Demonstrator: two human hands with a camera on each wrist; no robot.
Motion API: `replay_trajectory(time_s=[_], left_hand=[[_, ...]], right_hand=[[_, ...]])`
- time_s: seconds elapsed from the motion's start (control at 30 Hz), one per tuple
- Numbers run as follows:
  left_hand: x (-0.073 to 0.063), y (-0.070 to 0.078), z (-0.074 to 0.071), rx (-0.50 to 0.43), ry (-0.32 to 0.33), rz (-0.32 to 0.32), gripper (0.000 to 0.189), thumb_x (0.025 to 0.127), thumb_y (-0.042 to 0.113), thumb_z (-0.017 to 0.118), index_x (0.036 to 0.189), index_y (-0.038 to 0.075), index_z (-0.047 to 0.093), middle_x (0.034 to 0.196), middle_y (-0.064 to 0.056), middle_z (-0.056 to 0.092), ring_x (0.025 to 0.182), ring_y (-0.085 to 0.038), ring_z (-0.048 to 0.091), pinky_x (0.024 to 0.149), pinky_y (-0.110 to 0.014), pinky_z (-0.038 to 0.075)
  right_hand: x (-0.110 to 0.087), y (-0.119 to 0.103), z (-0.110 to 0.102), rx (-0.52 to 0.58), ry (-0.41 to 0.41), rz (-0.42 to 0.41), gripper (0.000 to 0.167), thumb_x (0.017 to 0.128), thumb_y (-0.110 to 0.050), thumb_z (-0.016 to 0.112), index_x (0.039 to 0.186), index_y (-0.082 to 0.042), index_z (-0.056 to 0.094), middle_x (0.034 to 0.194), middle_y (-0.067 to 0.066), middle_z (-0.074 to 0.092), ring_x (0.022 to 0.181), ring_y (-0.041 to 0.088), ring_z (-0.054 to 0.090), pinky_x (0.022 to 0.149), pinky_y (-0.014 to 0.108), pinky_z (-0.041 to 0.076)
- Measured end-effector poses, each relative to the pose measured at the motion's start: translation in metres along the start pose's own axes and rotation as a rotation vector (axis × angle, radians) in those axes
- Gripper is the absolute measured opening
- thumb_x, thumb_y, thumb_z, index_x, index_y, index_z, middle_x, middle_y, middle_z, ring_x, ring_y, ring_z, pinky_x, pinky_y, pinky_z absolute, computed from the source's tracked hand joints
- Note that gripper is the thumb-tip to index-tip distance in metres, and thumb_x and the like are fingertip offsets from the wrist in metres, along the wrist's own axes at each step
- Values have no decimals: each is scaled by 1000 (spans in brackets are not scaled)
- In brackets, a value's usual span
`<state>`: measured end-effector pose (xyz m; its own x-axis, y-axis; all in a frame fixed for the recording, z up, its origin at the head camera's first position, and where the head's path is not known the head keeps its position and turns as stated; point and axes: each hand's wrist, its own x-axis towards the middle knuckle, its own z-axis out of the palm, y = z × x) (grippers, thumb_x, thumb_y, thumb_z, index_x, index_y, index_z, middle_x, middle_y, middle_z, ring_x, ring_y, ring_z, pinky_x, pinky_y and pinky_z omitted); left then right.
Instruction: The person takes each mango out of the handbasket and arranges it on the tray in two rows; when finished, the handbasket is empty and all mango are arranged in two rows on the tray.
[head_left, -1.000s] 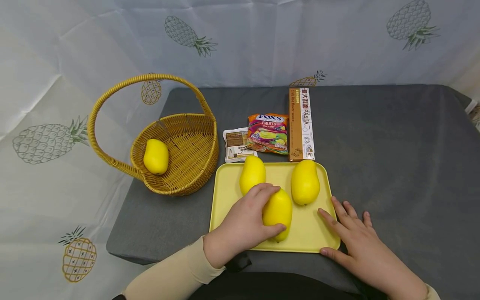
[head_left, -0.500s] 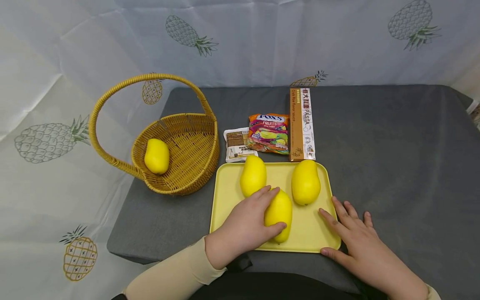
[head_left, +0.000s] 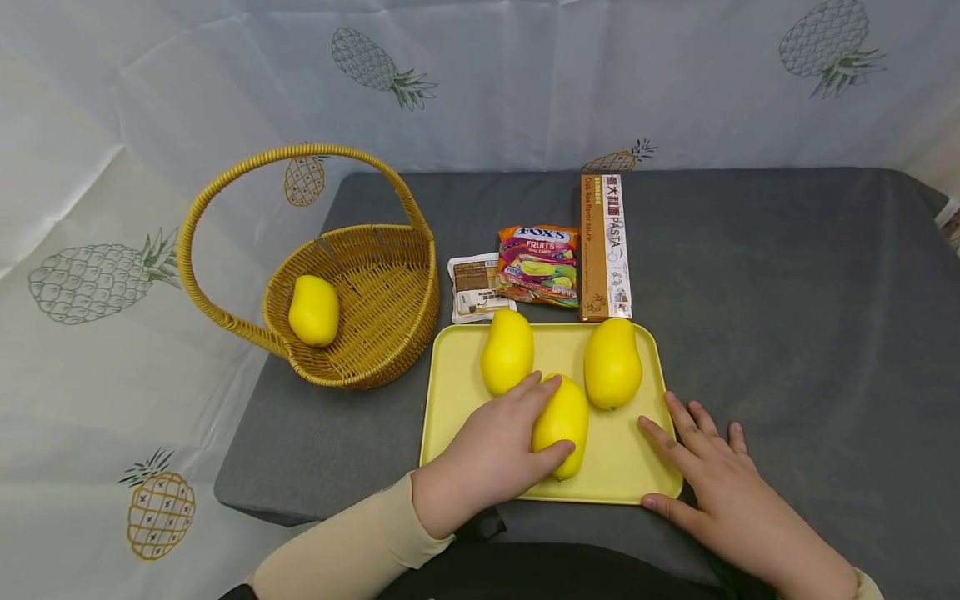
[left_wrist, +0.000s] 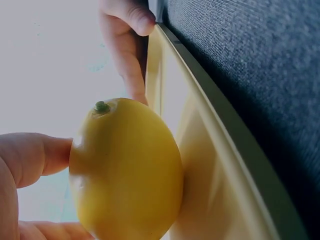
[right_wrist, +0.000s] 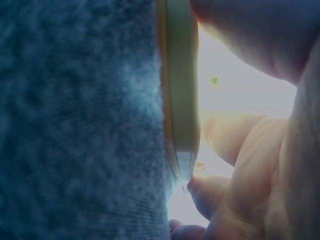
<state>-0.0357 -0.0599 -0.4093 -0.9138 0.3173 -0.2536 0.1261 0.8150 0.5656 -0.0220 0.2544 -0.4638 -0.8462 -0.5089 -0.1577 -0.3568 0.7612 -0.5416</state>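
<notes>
My left hand (head_left: 498, 446) grips a yellow mango (head_left: 564, 429) near the front middle of a pale yellow tray (head_left: 615, 475). Its thumb lies on the near side and its fingers reach across the far side. Seen from the left wrist, this mango (left_wrist: 127, 170) has a small green stem nub, and its underside is close over the tray. My right hand (head_left: 716, 475) rests with spread fingers at the tray's right edge, fingertips at the rim. Two more mangoes lie at the back of the tray, one left (head_left: 507, 352) and one right (head_left: 612, 364).
To the left stands a wicker basket (head_left: 375, 367) with a tall arched handle and one mango (head_left: 313, 311) inside. Behind the tray lie a brown-and-white packet (head_left: 474, 287), a candy bag (head_left: 537, 265) and a pasta box (head_left: 605, 247). A grey cloth (head_left: 787, 317) covers the table.
My left hand's fingers have shifted slightly on the mango, which has edged a little to the right. The right hand has stayed at the tray's edge.
</notes>
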Motion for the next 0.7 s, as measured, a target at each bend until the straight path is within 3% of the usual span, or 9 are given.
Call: replay_trajectory(time_s=[0.7], left_hand=[[-8, 5, -6, 48, 10, -9, 81, 101, 50, 77, 169, 19, 47, 174, -9, 46, 146, -31, 62, 117, -51, 54]], right_hand=[[0, 1, 1, -2, 9, -10, 92, 94, -55, 83, 171, -22, 45, 185, 18, 15, 165, 58, 18, 124, 86, -3]])
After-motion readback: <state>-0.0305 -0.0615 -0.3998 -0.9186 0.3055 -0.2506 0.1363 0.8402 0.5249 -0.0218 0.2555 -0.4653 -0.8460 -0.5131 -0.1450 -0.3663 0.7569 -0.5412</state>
